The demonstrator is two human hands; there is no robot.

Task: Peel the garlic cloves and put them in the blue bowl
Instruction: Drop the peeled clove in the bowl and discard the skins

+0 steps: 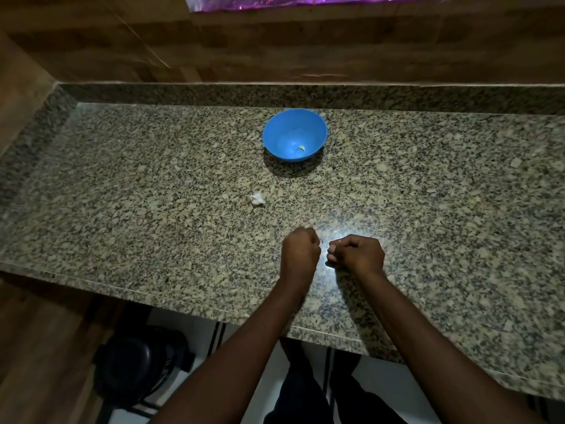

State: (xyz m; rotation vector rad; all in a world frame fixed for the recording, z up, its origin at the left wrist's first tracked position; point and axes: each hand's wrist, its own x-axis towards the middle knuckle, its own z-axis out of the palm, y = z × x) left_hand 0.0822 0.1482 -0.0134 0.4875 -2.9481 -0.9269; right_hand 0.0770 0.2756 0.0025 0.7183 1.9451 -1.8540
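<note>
The blue bowl point(316, 130) stands at the back of the granite counter, and one peeled garlic clove point(301, 148) lies inside it. Both my hands hover close together over the counter's front part, a small gap between them. My left hand point(299, 252) is curled into a fist with its back toward me, so whatever is inside it is hidden. My right hand point(357, 254) has its fingers curled, and its fingertips pinch a small pale piece that looks like a garlic clove point(331, 249).
A small heap of white garlic skin point(257, 198) lies on the granite counter point(153, 194) between the bowl and my hands. A wooden wall backs the counter. Below the front edge are a dark round object on the floor and my legs.
</note>
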